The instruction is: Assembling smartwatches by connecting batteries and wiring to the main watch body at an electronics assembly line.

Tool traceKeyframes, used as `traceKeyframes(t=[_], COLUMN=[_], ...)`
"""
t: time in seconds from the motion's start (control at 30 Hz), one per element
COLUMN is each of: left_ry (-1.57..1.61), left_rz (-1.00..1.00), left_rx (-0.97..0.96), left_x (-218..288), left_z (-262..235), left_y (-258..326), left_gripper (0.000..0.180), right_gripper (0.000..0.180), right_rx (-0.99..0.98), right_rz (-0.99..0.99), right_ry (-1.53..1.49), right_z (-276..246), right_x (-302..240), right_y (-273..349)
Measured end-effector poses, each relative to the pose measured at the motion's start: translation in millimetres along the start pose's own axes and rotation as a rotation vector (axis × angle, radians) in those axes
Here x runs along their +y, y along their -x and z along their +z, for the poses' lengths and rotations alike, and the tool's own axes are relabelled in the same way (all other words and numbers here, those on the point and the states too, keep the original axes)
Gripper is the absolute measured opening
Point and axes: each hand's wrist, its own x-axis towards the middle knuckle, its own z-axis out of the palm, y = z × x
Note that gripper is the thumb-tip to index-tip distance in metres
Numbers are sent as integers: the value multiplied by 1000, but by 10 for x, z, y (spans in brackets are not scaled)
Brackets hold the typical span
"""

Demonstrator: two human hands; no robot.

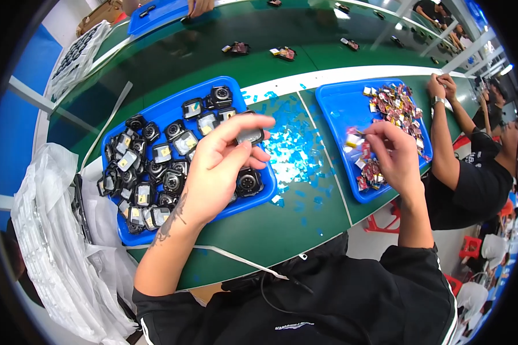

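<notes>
My left hand [213, 167] is closed round a dark, square-faced smartwatch case [250, 136], above the right side of a blue tray [227, 83]. Below it, that tray holds many similar black smartwatch cases [172, 180], some showing round sensor backs, others pale faces with yellowish patches. My right hand [392, 155] is over a second blue tray [333, 109], thumb and fingers pinched on a small red-and-white electronic part [355, 139] whose outline is blurred. Heaped in this tray are small dark-red, white and yellow electronic parts [400, 109].
Blue film scraps [293, 144] lie scattered on the green table [270, 221] between the trays. Beyond a white strip, spaced parts [285, 53] rest on a green surface. A co-worker [466, 178] sits at right; another person's hand [200, 7] is at the far tray. White plastic wrapping [57, 230] hangs at left.
</notes>
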Motion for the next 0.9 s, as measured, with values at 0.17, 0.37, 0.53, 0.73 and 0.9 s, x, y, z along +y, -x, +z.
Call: traceKeyframes(t=[0.17, 0.37, 0.53, 0.73, 0.9], left_ry=[-160, -402, -330, -406, -614], left_rz=[91, 171, 183, 200, 327], left_rx=[-21, -25, -7, 21, 44], left_x=[-13, -33, -74, -82, -95], left_z=[159, 304, 291, 220, 253], left_y=[80, 137, 132, 152, 159], left_gripper=[30, 23, 11, 12, 13], right_gripper=[9, 8, 9, 15, 19], right_rx=[-260, -412, -420, -544, -620], right_rz=[-110, 2, 109, 254, 308], right_ry=[-139, -560, -771, -947, -920], right_z=[70, 242, 377, 472, 568], right_x=[-523, -728, -750, -646, -611], right_y=[-125, -207, -235, -245, -246])
